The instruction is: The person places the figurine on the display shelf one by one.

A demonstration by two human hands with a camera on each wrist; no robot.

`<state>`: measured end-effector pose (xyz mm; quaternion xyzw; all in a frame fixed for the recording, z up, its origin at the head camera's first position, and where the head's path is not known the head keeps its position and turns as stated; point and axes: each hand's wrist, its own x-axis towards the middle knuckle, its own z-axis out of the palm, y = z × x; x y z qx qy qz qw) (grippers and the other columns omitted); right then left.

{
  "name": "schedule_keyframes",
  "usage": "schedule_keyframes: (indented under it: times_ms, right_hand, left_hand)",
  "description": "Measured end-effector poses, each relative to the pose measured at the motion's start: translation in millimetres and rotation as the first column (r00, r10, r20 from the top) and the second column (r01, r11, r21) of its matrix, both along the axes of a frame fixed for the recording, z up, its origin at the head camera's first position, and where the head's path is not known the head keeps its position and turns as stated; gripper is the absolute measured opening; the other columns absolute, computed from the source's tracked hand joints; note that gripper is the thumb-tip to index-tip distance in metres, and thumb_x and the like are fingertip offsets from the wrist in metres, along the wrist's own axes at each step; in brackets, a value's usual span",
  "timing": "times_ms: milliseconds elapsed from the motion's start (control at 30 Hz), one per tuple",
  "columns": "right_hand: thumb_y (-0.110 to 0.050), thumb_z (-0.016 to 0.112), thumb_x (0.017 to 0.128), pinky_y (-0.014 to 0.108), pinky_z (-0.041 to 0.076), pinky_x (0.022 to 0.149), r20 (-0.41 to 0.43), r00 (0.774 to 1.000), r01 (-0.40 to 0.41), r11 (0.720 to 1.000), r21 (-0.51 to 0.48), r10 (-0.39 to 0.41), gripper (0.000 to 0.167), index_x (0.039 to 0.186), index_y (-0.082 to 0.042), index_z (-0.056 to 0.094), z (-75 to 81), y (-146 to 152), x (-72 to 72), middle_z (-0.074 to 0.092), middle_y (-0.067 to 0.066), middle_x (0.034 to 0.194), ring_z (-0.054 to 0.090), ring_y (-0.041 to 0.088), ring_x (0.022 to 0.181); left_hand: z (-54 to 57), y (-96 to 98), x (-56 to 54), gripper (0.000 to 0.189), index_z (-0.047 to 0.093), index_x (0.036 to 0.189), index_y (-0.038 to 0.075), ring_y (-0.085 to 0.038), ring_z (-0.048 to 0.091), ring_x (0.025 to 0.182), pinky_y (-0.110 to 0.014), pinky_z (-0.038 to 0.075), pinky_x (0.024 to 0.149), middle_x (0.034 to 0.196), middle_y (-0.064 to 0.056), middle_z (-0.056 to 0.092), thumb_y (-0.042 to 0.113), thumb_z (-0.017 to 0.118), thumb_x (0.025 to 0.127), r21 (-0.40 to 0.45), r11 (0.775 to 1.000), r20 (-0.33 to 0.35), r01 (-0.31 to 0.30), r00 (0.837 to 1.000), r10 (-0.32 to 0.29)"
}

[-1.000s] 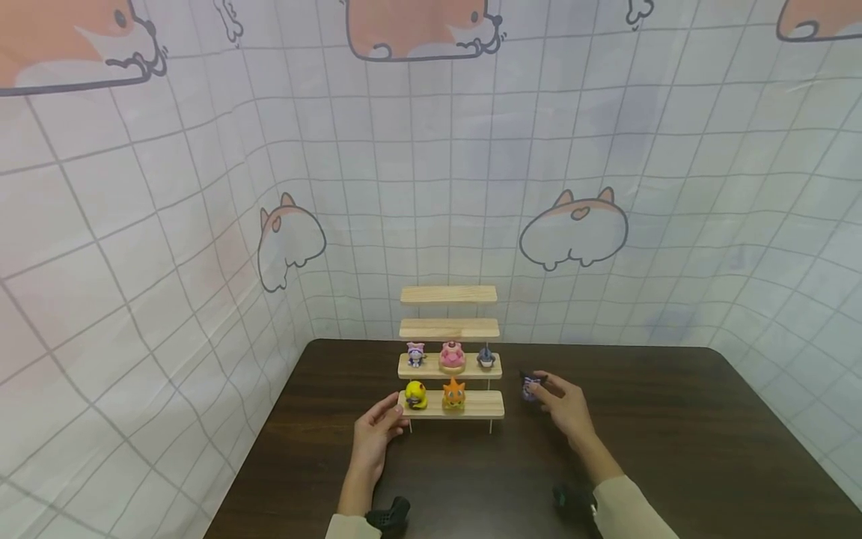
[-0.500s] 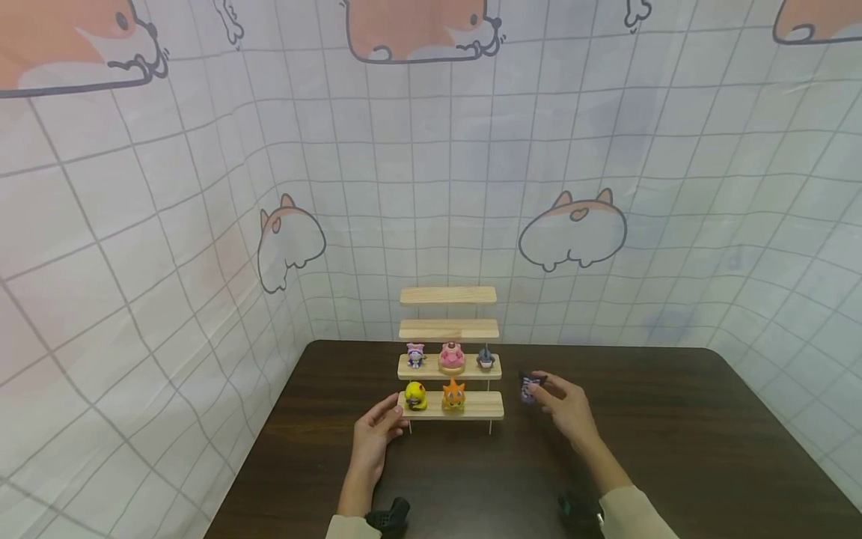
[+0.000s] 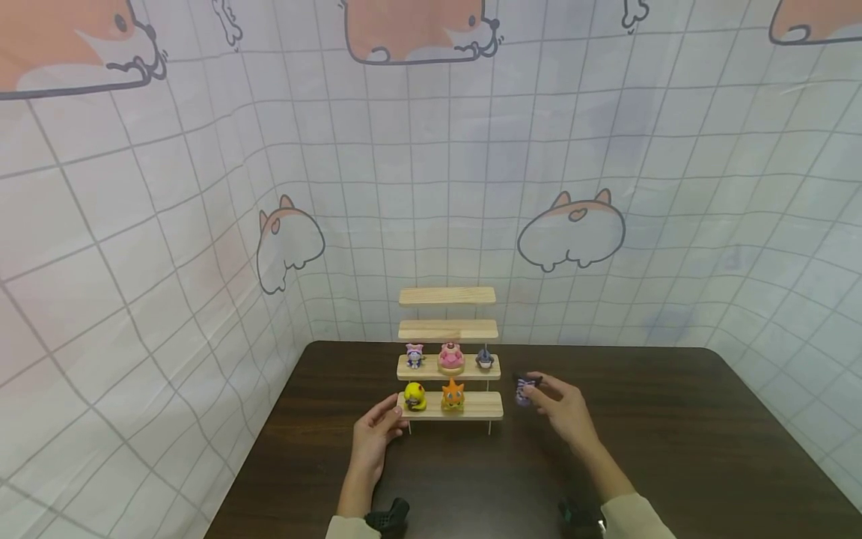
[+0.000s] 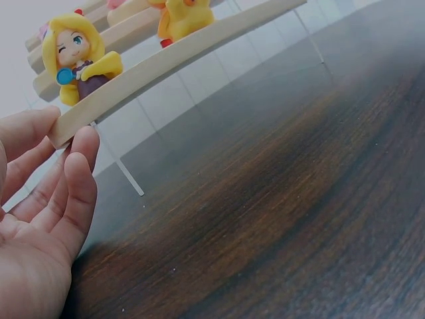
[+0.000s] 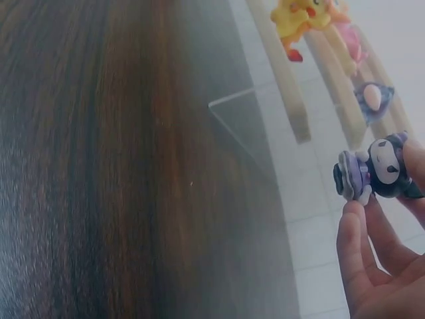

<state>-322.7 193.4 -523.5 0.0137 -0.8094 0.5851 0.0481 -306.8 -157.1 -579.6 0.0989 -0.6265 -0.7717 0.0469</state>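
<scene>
My left hand (image 3: 371, 442) grips the left end of the lowest board of a tiered wooden stand (image 3: 481, 405), thumb on top and fingertips beneath. A yellow-haired doll figurine (image 4: 76, 56) stands on that board just beside the thumb. In the middle of the same board sits an orange spiky-headed figurine (image 3: 453, 395). To the right of the stand, my right hand (image 3: 567, 410) pinches a small black-and-purple figurine (image 5: 376, 169) with a white face. In the head view it is held upright, a little off the board's right end.
The second board bears a small purple-pink figurine (image 3: 414, 356), a pink figurine (image 3: 451, 358) and a grey-blue figurine (image 3: 484, 359). Two upper boards (image 3: 447, 296) rise behind. The stand is on a dark wooden table (image 3: 673, 419) against a gridded cloth backdrop (image 3: 444, 217).
My right hand has shifted slightly left with the black-and-purple figurine, closer to the stand. The left hand keeps its grip on the board's end.
</scene>
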Motion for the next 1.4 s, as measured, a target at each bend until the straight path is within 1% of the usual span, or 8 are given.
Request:
schedule_keyframes:
  times_ms: [167, 267, 400, 500, 600, 833, 1100, 1400]
  right_hand:
    - [-0.039, 0.075, 0.094, 0.027, 0.060, 0.079, -0.022, 0.999, -0.026, 1.000, -0.007, 0.025, 0.044, 0.130, -0.014, 0.070, 2.6, -5.4, 2.3, 0.073, 0.017, 0.121, 0.073, 0.023, 0.100]
    - [-0.038, 0.075, 0.093, 0.033, 0.061, 0.081, -0.029, 0.999, -0.036, 0.999, 0.000, 0.036, 0.045, 0.130, -0.013, 0.070, 4.1, -9.6, 4.0, 0.073, 0.017, 0.121, 0.073, 0.024, 0.100]
    - [-0.037, 0.076, 0.093, 0.043, 0.061, 0.084, -0.028, 0.999, -0.042, 0.999, 0.002, 0.042, 0.044, 0.130, -0.014, 0.070, 6.1, -15.6, 6.2, 0.073, 0.018, 0.122, 0.073, 0.023, 0.098]
    - [-0.034, 0.076, 0.093, 0.043, 0.061, 0.083, -0.033, 0.998, -0.052, 0.999, -0.004, 0.052, 0.043, 0.130, -0.013, 0.070, 8.8, -19.7, 8.4, 0.073, 0.018, 0.120, 0.073, 0.022, 0.095]
    - [-0.031, 0.077, 0.093, 0.041, 0.062, 0.081, -0.035, 0.998, -0.060, 0.998, -0.021, 0.060, 0.040, 0.128, -0.012, 0.071, 11.9, -23.7, 10.6, 0.074, 0.019, 0.118, 0.073, 0.022, 0.092]
    - [-0.030, 0.077, 0.092, 0.042, 0.062, 0.080, -0.042, 0.996, -0.083, 0.996, -0.013, 0.083, 0.039, 0.127, -0.012, 0.072, 11.9, -30.7, 10.2, 0.074, 0.019, 0.118, 0.073, 0.021, 0.090]
    - [-0.029, 0.076, 0.093, 0.033, 0.061, 0.075, -0.085, 0.991, -0.107, 0.994, 0.002, 0.107, 0.037, 0.125, -0.011, 0.073, 10.7, -39.0, 8.1, 0.074, 0.018, 0.117, 0.070, 0.014, 0.090]
    - [-0.025, 0.080, 0.091, 0.038, 0.061, 0.075, -0.067, 0.992, -0.103, 0.995, 0.001, 0.103, 0.035, 0.122, -0.012, 0.074, 8.4, -46.7, 6.0, 0.075, 0.015, 0.108, 0.068, 0.016, 0.084]
  left_hand:
    - [1.0, -0.9, 0.5, 0.046, 0.062, 0.139, 0.002, -0.011, 0.072, 0.081, -0.022, 0.058, 0.071, 0.095, 0.002, 0.075, 0.021, 0.071, 0.098, -0.003, 1.000, 0.007, 0.001, 1.000, -0.001]
    - [1.3, -1.6, 0.0, 0.045, 0.061, 0.140, 0.002, -0.011, 0.072, 0.081, -0.023, 0.058, 0.071, 0.097, 0.003, 0.075, 0.020, 0.069, 0.099, -0.001, 1.000, 0.015, 0.004, 1.000, -0.004]
    - [9.6, -1.1, 4.3, 0.043, 0.060, 0.140, 0.000, -0.011, 0.071, 0.082, -0.024, 0.058, 0.073, 0.098, 0.002, 0.075, 0.016, 0.067, 0.101, -0.002, 1.000, 0.015, 0.015, 1.000, -0.015]
    - [10.3, -1.2, 4.9, 0.043, 0.060, 0.140, 0.001, -0.011, 0.071, 0.082, -0.024, 0.058, 0.073, 0.098, 0.002, 0.074, 0.016, 0.066, 0.101, -0.006, 1.000, 0.015, 0.014, 1.000, -0.014]
    - [2.9, -2.2, 0.9, 0.044, 0.061, 0.140, 0.003, -0.011, 0.071, 0.082, -0.023, 0.058, 0.073, 0.098, 0.002, 0.074, 0.019, 0.068, 0.100, -0.010, 1.000, 0.015, 0.009, 1.000, -0.009]
    - [3.0, -1.2, 0.5, 0.045, 0.062, 0.139, 0.003, -0.010, 0.071, 0.082, -0.022, 0.058, 0.072, 0.096, 0.003, 0.075, 0.020, 0.070, 0.098, 0.001, 1.000, 0.010, 0.007, 1.000, -0.007]
    - [2.8, -1.0, 1.1, 0.046, 0.062, 0.139, 0.002, -0.010, 0.071, 0.082, -0.022, 0.058, 0.071, 0.095, 0.003, 0.075, 0.021, 0.071, 0.098, -0.009, 1.000, -0.002, 0.013, 1.000, -0.013]
    - [2.1, -0.6, 0.5, 0.047, 0.062, 0.139, 0.002, -0.010, 0.071, 0.081, -0.022, 0.058, 0.072, 0.094, 0.003, 0.075, 0.022, 0.072, 0.097, -0.009, 1.000, 0.015, 0.012, 1.000, -0.011]
